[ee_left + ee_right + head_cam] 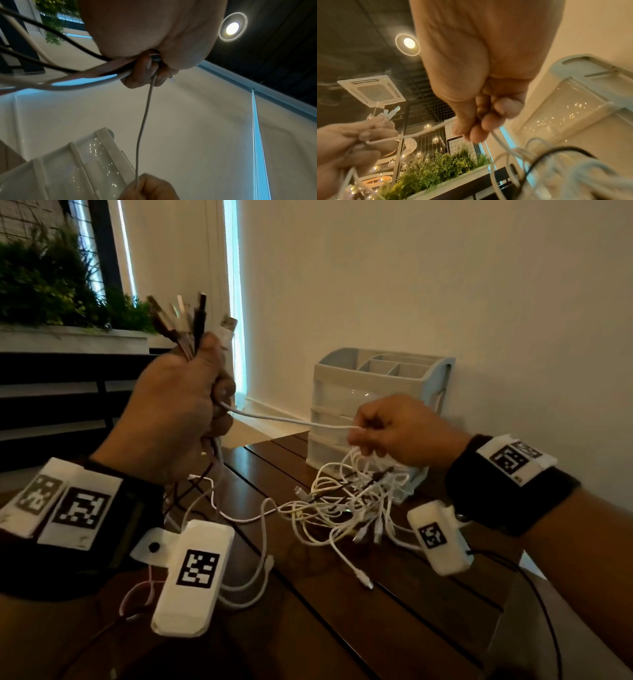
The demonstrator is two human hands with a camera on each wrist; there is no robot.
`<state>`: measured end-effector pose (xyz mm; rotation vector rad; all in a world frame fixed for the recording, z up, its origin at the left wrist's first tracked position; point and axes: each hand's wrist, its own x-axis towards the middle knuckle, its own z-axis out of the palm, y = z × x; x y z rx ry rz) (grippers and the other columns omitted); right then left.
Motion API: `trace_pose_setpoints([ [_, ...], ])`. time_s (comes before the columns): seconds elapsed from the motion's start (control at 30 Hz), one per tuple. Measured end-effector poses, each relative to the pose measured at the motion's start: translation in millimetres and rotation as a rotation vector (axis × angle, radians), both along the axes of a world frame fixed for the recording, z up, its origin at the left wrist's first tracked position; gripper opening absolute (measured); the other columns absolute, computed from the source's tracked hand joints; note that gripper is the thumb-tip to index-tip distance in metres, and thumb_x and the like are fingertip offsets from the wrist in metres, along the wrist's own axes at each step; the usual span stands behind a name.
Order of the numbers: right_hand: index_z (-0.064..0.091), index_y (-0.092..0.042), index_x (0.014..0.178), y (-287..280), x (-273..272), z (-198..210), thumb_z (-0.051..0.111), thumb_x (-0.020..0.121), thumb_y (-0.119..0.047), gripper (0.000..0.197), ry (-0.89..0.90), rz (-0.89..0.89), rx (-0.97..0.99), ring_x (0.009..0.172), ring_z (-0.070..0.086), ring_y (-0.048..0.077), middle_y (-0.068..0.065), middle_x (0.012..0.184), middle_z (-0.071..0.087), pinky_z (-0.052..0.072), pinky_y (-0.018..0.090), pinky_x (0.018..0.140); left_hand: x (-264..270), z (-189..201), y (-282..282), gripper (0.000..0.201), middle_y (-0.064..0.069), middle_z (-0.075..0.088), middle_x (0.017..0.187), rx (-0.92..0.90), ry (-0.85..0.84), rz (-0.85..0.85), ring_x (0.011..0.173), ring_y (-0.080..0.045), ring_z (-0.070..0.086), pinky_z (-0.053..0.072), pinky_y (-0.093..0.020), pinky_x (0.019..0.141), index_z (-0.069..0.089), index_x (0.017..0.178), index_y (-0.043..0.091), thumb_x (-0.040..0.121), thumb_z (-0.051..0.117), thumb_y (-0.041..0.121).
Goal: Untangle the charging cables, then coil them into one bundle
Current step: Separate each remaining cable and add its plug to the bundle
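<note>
Both fists closed: left hand (171,409) round plug ends (185,323), right hand (400,428) pinching white cable (287,421); no legible text.

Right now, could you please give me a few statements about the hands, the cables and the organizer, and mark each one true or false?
1. The left hand grips a bunch of cable plugs that point upward. True.
2. The right hand is open and holds nothing. False: it pinches a white cable that runs across to the left hand.
3. The tangle of cables lies on the wooden table. True.
4. All the cables are white. False: at least one black cable runs from the left hand.
5. The plastic organizer stands on the floor. False: it stands on the table by the wall.
</note>
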<state>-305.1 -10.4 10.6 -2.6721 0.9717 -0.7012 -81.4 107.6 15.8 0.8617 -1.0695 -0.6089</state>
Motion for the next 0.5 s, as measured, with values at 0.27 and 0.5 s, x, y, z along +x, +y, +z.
trace_pose_setpoints([
  [0.27,0.061,-0.005,0.091,0,0,-9,0.053,0.097,-0.020,0.018,0.123,-0.011,0.271,0.062,0.065,0.015,0.007,0.083,0.072,0.053,0.024,0.058,9,-4,-5,0.035,0.006,0.034,0.049,-0.031,-0.133,0.210,0.043,-0.008,0.033,0.032,-0.021,0.040,0.040,0.071,0.022,0.104,0.039,0.034],
  [0.5,0.060,-0.014,0.096,-2,8,-29,0.057,0.095,-0.024,0.010,0.409,-0.018,0.089,0.074,0.064,0.017,0.002,0.087,0.067,0.053,0.033,0.069,5,-1,-1,0.038,0.006,0.023,0.051,-0.090,0.024,-0.031,0.039,-0.007,0.023,0.030,-0.019,0.038,0.035,0.069,0.023,0.103,0.039,0.036],
])
